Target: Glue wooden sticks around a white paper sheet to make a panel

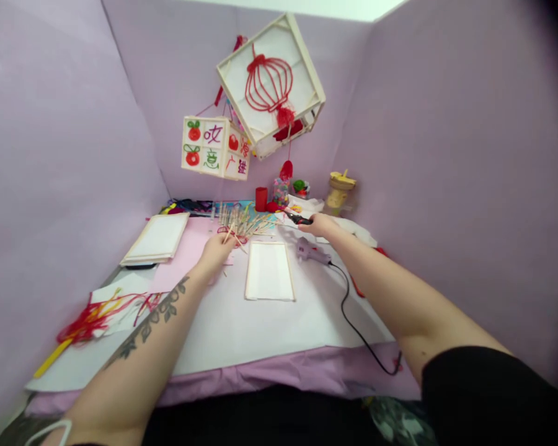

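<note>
My left hand [217, 251] is closed around a few short wooden sticks [229, 232], beside a loose pile of similar sticks [258, 223]. My right hand [320, 224] grips dark-handled pliers [297, 218] at the far right of the pile; their exact kind is too small to make out. Between my arms lies a white paper panel with a thin wooden frame [270, 272], flat on the table. Just below my right hand rests a light purple hot glue gun [312, 251], its black cord trailing toward the front edge.
Two stick-framed lanterns, a large one [279, 74] and a smaller one [203, 147], hang above the table. Framed white panels [157, 237] are stacked at left, above red and yellow strands [86, 319]. A red cup [261, 199] stands behind. Purple walls enclose both sides.
</note>
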Demonstrator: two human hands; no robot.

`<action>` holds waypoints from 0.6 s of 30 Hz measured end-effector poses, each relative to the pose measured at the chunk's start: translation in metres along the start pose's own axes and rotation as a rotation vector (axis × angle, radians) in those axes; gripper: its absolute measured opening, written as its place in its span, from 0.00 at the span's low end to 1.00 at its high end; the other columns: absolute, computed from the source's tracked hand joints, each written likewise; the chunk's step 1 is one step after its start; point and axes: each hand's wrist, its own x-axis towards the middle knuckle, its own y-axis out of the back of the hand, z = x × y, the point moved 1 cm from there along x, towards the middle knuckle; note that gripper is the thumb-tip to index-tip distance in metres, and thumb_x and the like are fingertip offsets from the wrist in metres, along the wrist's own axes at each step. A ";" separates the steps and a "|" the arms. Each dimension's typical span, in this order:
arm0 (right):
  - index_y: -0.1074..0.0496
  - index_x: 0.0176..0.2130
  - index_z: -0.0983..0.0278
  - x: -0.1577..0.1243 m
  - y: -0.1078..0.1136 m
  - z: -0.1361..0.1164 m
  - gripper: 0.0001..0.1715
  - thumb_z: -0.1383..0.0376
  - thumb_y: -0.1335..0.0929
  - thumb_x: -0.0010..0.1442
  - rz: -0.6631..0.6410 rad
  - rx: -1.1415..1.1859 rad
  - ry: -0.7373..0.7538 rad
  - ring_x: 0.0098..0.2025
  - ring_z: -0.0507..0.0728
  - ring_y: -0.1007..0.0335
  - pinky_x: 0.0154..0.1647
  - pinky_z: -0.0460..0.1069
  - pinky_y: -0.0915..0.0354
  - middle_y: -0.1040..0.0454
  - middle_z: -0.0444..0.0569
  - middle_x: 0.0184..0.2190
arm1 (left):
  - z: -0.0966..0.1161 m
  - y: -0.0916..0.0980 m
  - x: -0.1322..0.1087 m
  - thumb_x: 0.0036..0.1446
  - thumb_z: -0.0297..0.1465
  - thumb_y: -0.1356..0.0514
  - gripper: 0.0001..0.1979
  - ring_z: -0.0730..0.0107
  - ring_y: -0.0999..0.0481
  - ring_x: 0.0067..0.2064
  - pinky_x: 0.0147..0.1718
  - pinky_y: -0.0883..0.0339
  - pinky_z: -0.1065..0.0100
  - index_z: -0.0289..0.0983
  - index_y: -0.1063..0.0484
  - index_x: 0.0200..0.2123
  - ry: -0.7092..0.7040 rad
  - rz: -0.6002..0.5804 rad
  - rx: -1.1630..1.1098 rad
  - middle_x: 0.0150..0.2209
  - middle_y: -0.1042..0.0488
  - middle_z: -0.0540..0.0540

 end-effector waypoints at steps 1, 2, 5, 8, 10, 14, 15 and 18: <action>0.25 0.39 0.67 0.008 -0.006 0.000 0.23 0.51 0.30 0.52 -0.011 -0.038 -0.018 0.40 0.61 0.29 0.37 0.50 0.37 0.25 0.56 0.37 | -0.003 0.008 0.003 0.48 0.39 0.40 0.12 0.75 0.41 0.22 0.21 0.51 0.73 0.35 0.28 0.26 -0.027 -0.002 0.113 0.18 0.37 0.53; 0.25 0.39 0.66 0.014 -0.011 0.000 0.23 0.51 0.30 0.52 -0.018 -0.068 -0.035 0.42 0.62 0.30 0.40 0.52 0.37 0.25 0.57 0.38 | -0.004 0.015 0.006 0.48 0.39 0.40 0.12 0.73 0.39 0.23 0.22 0.50 0.73 0.35 0.27 0.26 -0.073 -0.013 0.254 0.18 0.36 0.53; 0.25 0.43 0.67 0.019 -0.019 -0.002 0.22 0.53 0.32 0.56 -0.007 -0.127 -0.055 0.50 0.65 0.35 0.46 0.56 0.39 0.27 0.61 0.44 | -0.005 0.020 0.015 0.53 0.39 0.43 0.13 0.69 0.31 0.30 0.27 0.45 0.71 0.39 0.22 0.33 -0.273 -0.097 0.702 0.27 0.27 0.49; 0.28 0.48 0.68 0.013 -0.018 -0.014 0.22 0.57 0.37 0.62 0.046 -0.157 -0.011 0.56 0.69 0.41 0.49 0.59 0.41 0.33 0.66 0.52 | -0.002 0.009 0.027 0.57 0.35 0.46 0.14 0.65 0.28 0.39 0.34 0.40 0.70 0.44 0.23 0.42 -0.443 -0.194 0.941 0.39 0.24 0.46; 0.29 0.50 0.67 0.002 -0.018 -0.026 0.21 0.59 0.40 0.64 0.038 -0.163 0.068 0.54 0.68 0.38 0.47 0.57 0.39 0.33 0.66 0.52 | 0.000 -0.002 0.037 0.57 0.34 0.46 0.13 0.63 0.27 0.43 0.38 0.39 0.69 0.44 0.23 0.42 -0.497 -0.260 1.028 0.41 0.24 0.45; 0.27 0.43 0.64 -0.042 -0.026 -0.045 0.18 0.56 0.35 0.59 -0.137 -0.169 0.274 0.43 0.63 0.28 0.39 0.51 0.37 0.24 0.58 0.40 | -0.001 -0.015 0.056 0.58 0.35 0.47 0.13 0.59 0.27 0.44 0.41 0.38 0.65 0.38 0.23 0.35 -0.472 -0.279 1.085 0.40 0.25 0.41; 0.27 0.44 0.64 -0.056 -0.030 -0.047 0.19 0.55 0.32 0.56 -0.178 -0.174 0.310 0.41 0.63 0.28 0.38 0.51 0.37 0.24 0.57 0.40 | -0.001 -0.016 0.060 0.60 0.35 0.48 0.15 0.58 0.27 0.43 0.41 0.37 0.64 0.36 0.24 0.35 -0.444 -0.246 1.091 0.40 0.25 0.39; 0.30 0.46 0.66 -0.088 -0.047 -0.048 0.22 0.58 0.31 0.54 -0.322 -0.245 0.424 0.39 0.64 0.27 0.34 0.51 0.37 0.25 0.60 0.39 | 0.002 -0.018 0.064 0.61 0.37 0.50 0.16 0.57 0.27 0.43 0.40 0.37 0.64 0.35 0.26 0.40 -0.363 -0.124 1.026 0.42 0.26 0.38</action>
